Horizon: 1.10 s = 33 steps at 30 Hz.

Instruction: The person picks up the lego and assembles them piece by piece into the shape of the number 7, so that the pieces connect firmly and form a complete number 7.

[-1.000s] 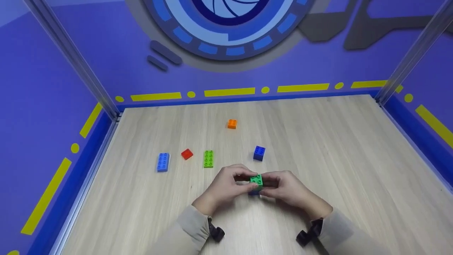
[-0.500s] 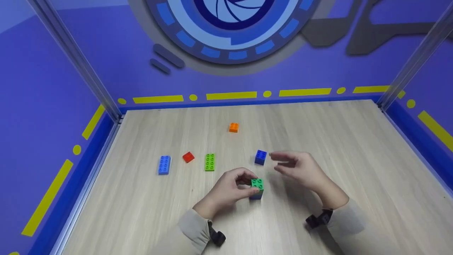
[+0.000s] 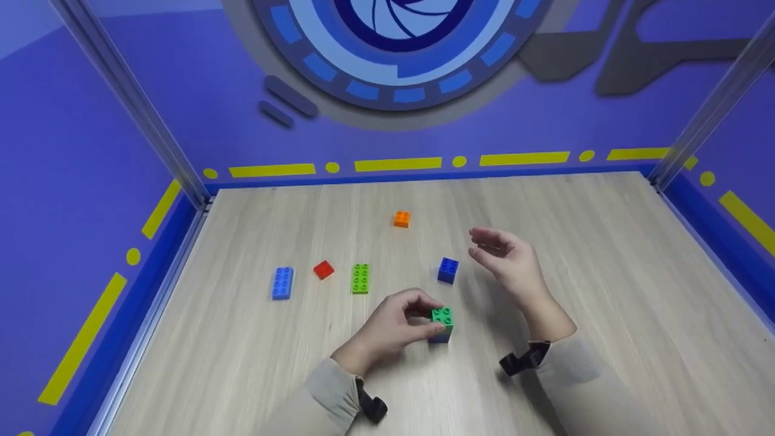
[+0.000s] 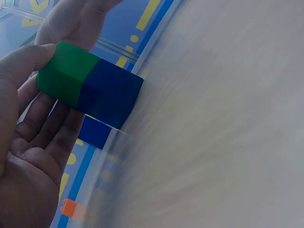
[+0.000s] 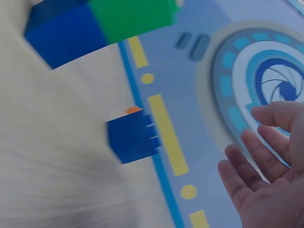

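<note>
My left hand [image 3: 393, 324] holds a green brick [image 3: 442, 316] between thumb and fingers; the green brick sits on top of a dark blue brick [image 3: 439, 339]. In the left wrist view the green brick [image 4: 66, 73] and blue brick [image 4: 111, 92] are joined face to face, with the thumb against the green one. My right hand [image 3: 514, 266] is raised over the table with relaxed fingers and holds nothing. To its left stands a separate dark blue brick [image 3: 448, 270], which the right wrist view also shows as a blue brick [image 5: 130, 137] apart from the fingers.
An orange brick [image 3: 401, 219] lies toward the back of the wooden table [image 3: 605, 254]. Left of centre are a lime green brick [image 3: 360, 278], a small red brick [image 3: 324, 269] and a long light blue brick [image 3: 282, 283]. Blue panels [image 3: 387, 142] border the table.
My right hand has left the green and blue bricks and moved up and away, past the right side of the separate dark blue brick. My left hand still holds the green brick in place.
</note>
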Tool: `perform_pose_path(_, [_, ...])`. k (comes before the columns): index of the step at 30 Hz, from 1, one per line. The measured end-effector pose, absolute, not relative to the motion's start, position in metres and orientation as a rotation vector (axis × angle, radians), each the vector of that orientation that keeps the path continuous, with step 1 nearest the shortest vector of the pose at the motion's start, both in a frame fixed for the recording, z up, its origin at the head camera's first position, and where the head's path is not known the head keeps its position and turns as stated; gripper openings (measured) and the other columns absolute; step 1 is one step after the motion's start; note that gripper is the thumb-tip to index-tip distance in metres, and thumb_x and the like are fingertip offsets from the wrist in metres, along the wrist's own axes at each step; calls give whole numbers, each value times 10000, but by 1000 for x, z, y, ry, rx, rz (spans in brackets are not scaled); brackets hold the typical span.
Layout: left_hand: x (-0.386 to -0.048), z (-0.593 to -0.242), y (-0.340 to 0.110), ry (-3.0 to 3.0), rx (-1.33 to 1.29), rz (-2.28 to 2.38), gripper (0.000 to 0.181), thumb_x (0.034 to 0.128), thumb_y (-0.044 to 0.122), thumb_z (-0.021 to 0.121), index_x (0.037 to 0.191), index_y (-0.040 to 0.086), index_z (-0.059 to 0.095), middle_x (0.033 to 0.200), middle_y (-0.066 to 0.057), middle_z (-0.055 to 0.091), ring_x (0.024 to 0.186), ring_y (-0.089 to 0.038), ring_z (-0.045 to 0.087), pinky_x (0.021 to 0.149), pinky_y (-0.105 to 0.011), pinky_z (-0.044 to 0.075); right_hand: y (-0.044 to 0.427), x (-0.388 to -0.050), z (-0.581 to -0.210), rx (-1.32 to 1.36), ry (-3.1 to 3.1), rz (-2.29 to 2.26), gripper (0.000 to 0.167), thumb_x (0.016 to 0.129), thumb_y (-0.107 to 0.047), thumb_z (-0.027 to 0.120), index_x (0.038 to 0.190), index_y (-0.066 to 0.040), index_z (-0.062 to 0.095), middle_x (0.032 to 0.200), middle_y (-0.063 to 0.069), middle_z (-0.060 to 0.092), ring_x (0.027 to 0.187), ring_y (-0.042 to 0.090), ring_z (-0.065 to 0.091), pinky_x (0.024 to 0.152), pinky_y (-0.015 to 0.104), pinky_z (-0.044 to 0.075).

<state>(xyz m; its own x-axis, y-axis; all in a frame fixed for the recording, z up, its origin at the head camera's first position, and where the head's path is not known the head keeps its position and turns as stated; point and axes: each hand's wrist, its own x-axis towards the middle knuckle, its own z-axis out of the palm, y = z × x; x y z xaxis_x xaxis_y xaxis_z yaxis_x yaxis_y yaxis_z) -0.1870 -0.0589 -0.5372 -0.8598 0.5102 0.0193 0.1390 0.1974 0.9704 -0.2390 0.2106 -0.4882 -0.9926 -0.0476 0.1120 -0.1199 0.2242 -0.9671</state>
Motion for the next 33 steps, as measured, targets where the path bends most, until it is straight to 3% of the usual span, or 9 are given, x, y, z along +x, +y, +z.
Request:
perform_pose_path(6, [-187, -539, -59, 2149, 623, 1737, 271, 1013, 195, 879, 1252, 116, 778, 1326, -54, 795, 1240, -125, 754, 1157, -419, 613, 208, -244, -507, 115, -2478, 1912, 518, 1051, -107, 789, 1534, 16, 651, 1570, 268, 662, 1483, 393, 636, 1055, 98, 544])
perform_pose_path(10, [-186, -541, -60, 2119, 608, 1756, 286, 1003, 179, 886, 1263, 113, 785, 1330, -57, 794, 1240, -119, 756, 1159, -443, 612, 204, -246, -517, 110, -2552, 1887, 547, 1057, -138, 786, 1559, 19, 635, 1584, 254, 661, 1509, 399, 615, 1238, 317, 528])
perform_pose_path(13, [-187, -541, -61, 2116, 609, 1759, 297, 999, 184, 891, 1271, 122, 788, 1325, -46, 793, 1238, -109, 752, 1155, -402, 614, 202, -247, -522, 137, -2636, 1851, 559, 1082, -188, 762, 1579, 24, 616, 1607, 257, 644, 1542, 423, 586, 1343, 509, 437])
perform_pose_path(15, [-187, -541, -61, 2118, 615, 1757, 304, 1000, 191, 891, 1278, 125, 788, 1325, -45, 793, 1239, -104, 751, 1148, -360, 614, 201, -247, -525, 164, -2699, 1819, 567, 1100, -216, 741, 1594, 25, 599, 1621, 257, 633, 1566, 437, 561, 1367, 569, 389])
perform_pose_path(20, [-188, -541, -60, 2120, 635, 1753, 299, 1010, 196, 881, 1284, 119, 788, 1330, -57, 794, 1235, -105, 748, 1126, -310, 619, 202, -249, -531, 206, -2811, 1707, 531, 1119, -226, 711, 1581, 18, 617, 1604, 237, 655, 1584, 438, 544, 1375, 589, 366])
perform_pose_path(33, [-187, -543, -60, 2157, 628, 1770, 338, 974, 187, 917, 1293, 153, 808, 1286, -7, 806, 1204, -103, 778, 1091, -321, 642, 200, -250, -537, 242, -2825, 1597, 470, 1085, -188, 758, 1492, 36, 690, 1459, 235, 756, 1400, 414, 705, 1261, 593, 513])
